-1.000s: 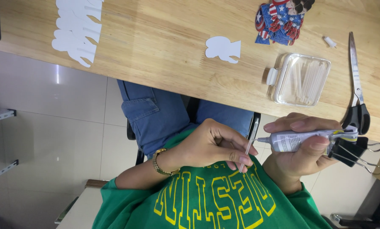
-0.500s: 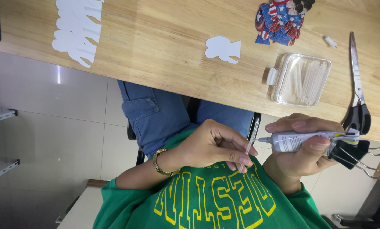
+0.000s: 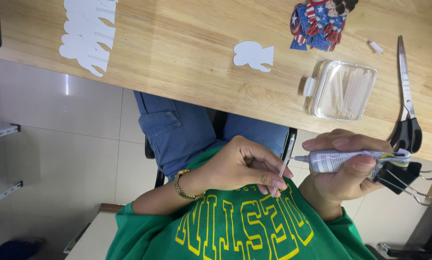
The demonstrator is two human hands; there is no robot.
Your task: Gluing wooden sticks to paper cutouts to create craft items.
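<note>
The left hand (image 3: 242, 166) pinches 1 thin clear stick (image 3: 282, 172) between thumb and fingertips, held upright above the lap. The upper end of the stick sits just beside the nozzle of a glue tube (image 3: 343, 160). A gold bracelet (image 3: 183, 185) circles the left wrist.

The right hand (image 3: 343, 173) grasps the glue tube horizontally, thumb on top and fingers wrapped below, nozzle pointing toward the left hand. The tube is white-grey with a narrow tip. Its rear end is rolled and clamped by black binder clips (image 3: 401, 175), whose wire handles project past the hand.

Both hands are off the table, above a green sweatshirt (image 3: 235, 228) with yellow lettering and blue jeans (image 3: 187, 127).

The work surface is a light wooden table (image 3: 187, 58). On it, nearest the hands:
1. A clear plastic box (image 3: 343, 90), lid closed, containing more sticks.
2. Scissors (image 3: 407, 110) with black handles, at the table edge.
3. 1 white paper cutout (image 3: 253, 54).
4. A pile of red, white and blue printed cutouts (image 3: 319, 21).
5. A small white cap (image 3: 376, 46).
6. A stack of white cutouts (image 3: 88, 33) at the far end.

The floor (image 3: 57, 144) consists of pale glossy tiles.
</note>
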